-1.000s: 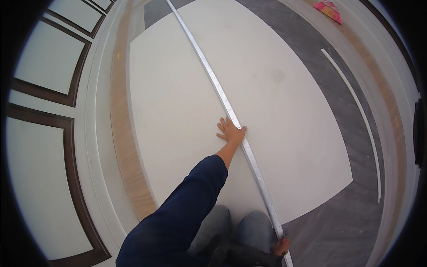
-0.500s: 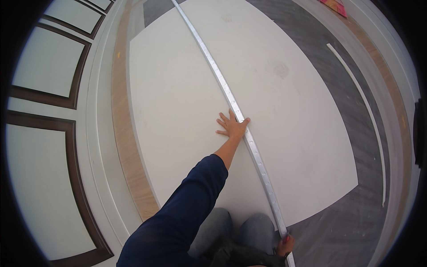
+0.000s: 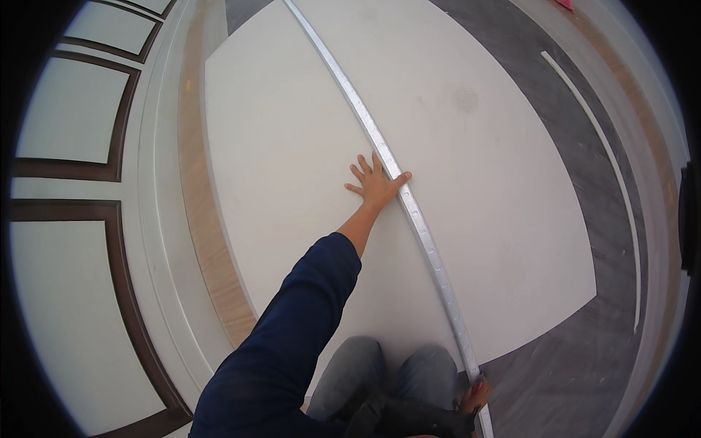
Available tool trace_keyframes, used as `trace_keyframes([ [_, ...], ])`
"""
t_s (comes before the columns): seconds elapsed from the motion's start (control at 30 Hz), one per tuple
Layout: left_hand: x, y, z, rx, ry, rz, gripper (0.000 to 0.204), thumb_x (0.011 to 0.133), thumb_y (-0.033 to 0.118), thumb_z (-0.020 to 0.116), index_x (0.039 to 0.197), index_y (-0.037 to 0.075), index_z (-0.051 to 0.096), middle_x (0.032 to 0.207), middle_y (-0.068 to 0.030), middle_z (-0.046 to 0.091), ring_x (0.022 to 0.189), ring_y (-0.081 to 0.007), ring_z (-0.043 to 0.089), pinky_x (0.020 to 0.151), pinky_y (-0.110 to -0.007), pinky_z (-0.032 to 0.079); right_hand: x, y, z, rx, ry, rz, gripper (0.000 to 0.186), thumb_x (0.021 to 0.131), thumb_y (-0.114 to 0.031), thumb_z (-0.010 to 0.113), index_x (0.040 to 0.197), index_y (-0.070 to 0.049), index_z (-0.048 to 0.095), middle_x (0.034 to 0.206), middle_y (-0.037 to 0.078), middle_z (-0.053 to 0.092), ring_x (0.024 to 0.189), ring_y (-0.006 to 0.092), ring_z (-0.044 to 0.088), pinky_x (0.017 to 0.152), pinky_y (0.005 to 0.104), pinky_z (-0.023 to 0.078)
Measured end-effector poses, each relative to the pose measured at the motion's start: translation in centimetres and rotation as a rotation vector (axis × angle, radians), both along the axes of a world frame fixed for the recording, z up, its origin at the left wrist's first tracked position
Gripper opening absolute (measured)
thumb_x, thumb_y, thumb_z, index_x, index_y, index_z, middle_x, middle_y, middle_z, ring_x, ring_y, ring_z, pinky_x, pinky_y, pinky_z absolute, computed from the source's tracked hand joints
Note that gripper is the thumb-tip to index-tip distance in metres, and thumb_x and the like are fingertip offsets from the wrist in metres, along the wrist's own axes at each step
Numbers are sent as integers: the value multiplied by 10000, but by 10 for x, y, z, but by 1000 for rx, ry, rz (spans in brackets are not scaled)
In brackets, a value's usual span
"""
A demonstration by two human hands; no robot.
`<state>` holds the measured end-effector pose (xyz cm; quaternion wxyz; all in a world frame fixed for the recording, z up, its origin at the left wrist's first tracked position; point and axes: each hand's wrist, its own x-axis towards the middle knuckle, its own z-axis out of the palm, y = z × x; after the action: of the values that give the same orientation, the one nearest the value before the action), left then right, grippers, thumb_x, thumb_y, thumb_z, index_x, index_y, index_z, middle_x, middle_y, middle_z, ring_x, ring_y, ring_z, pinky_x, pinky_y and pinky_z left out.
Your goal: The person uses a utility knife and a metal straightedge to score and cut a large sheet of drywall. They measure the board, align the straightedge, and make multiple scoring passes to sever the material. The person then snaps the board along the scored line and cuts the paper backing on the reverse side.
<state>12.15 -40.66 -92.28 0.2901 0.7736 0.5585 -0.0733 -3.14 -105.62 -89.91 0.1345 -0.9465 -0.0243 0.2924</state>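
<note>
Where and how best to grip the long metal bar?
Probably a pinch across its long edges, from above, just ahead of the left hand. The metal bar is long, narrow and laid on the white board, leaving top and edges exposed there; the right hand is at its near stretch.

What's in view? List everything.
Large flat board: 1, white, on dark grey floor
Long straight metal bar: 1, silver, lengthwise over board
Thin narrow strip: 1, white, right of board
Wood-look bands: 2, brown, left and right
Rectangular framed panels: 4, white, brown frames, left
Cut-off item: 1, pink, top right
Left hand: 1, bare, spread over bar
Right hand: 1, bare, by bar, bottom; reddish thing there unclear
Sleeve: 1, navy, left arm
Jeans knees: 2, blue-grey, bottom centre
</note>
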Motion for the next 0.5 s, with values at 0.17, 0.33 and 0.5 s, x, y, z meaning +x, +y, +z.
trace_keyframes([
  [0.17, 0, 3, -4, 20, 41, -9, 1221, 729, 746, 680, 1605, 105, 124, 1643, -261, -31, 1486, -499, -162, 1064, -766, -109, 3, 6, 1, 50, -25, 1, 432, 822, -54, 621, 1250, -30, 564, 1167, 208, 583, 1145, 421, 555, 949, 482, 466],
  [0.33, 1, 6, -12, 21, 60, -26, 1233, 719, 780, 666, 1606, 109, 134, 1643, -263, -14, 1487, -502, -155, 1065, -769, -101, -1, -10, -17, 91, -88, 62, 472, 791, -53, 637, 1257, -43, 565, 1167, 196, 583, 1154, 408, 555, 963, 471, 469],
  [0.5, 3, 7, -12, 12, 61, -28, 1241, 719, 795, 654, 1607, 108, 126, 1644, -261, -19, 1483, -508, -159, 1064, -773, -92, 3, 2, -7, 65, -29, -1, 482, 783, -48, 646, 1258, -59, 569, 1154, 188, 591, 1145, 408, 561, 957, 470, 475],
])
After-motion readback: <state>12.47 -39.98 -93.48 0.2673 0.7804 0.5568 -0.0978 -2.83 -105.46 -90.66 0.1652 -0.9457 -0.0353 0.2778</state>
